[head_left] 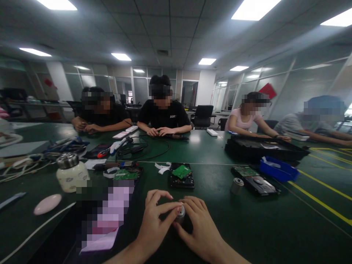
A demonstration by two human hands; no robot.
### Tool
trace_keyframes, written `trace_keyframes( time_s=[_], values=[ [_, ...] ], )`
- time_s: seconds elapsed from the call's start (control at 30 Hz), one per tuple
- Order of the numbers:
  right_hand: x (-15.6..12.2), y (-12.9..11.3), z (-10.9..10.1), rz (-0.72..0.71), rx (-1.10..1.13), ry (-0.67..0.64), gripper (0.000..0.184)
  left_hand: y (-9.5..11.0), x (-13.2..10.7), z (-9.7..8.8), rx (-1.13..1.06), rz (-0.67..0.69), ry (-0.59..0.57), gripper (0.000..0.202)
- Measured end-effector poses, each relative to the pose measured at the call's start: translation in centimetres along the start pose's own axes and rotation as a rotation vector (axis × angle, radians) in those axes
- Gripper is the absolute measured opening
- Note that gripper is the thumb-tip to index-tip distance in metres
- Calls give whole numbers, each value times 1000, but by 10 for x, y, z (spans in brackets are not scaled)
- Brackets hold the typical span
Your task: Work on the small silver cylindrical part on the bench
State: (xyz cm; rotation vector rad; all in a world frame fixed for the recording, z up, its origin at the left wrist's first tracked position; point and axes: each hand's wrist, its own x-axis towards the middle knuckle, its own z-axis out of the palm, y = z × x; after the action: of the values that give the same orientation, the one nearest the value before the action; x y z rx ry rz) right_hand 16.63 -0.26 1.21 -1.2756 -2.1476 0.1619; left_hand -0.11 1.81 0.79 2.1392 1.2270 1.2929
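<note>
A small silvery metal cylinder (180, 215) stands on the green table between my hands, partly hidden by the fingers. My left hand (157, 216) has its thumb and index finger closed at the cylinder's top. Whether a tiny part sits between those fingertips is too small to tell. Curved round the cylinder's right side is my right hand (198, 223), thumb in front and fingers behind. A second metal cylinder (237, 186) stands farther right. Beyond my hands lies an open hard drive (188, 182) with a green circuit board (181, 171) on it.
Another hard drive (262, 185) and a blue bin (277, 170) are at right. A cream bottle (74, 174), a pinkish oval object (47, 204), a white cable (38, 233) and a purple sheet (106, 238) lie left. Several people sit opposite, near a black tray (250, 146).
</note>
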Motion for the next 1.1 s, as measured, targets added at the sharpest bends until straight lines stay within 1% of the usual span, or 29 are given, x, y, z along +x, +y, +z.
trace_keyframes(
  time_s=[0.1, 0.2, 0.33, 0.53, 0.63, 0.8, 0.87, 0.97, 1.03, 1.1],
  values=[
    [1, 0, 1, -12, 6, -1, 32, 4, 0, 0, -9, -14, -29, 14],
    [1, -1, 1, -14, 15, 2, 32, 6, 0, 0, -40, -36, -34, 14],
    [1, -1, 0, -8, 20, -5, 33, 4, 1, 1, -86, -56, -46, 16],
    [0, -1, -1, -8, 19, -15, 32, 3, 3, -1, -163, -85, -100, 17],
    [0, -1, -1, -4, 22, -15, 32, 4, 2, -3, -200, -98, -99, 26],
    [0, 0, 0, -11, 14, -12, 36, 2, -1, -6, -195, -58, -152, 26],
    [0, 0, 0, -11, 6, -15, 35, 1, -2, -7, -191, -62, -120, 28],
    [0, -1, 0, -4, 3, -18, 33, 3, -2, -6, -190, -87, -31, 27],
    [0, -1, 0, -6, 6, -15, 32, 4, -2, -6, -191, -71, -42, 22],
    [-1, 0, 0, -15, 6, -12, 33, 5, -2, -5, -184, -40, -108, 27]
  ],
)
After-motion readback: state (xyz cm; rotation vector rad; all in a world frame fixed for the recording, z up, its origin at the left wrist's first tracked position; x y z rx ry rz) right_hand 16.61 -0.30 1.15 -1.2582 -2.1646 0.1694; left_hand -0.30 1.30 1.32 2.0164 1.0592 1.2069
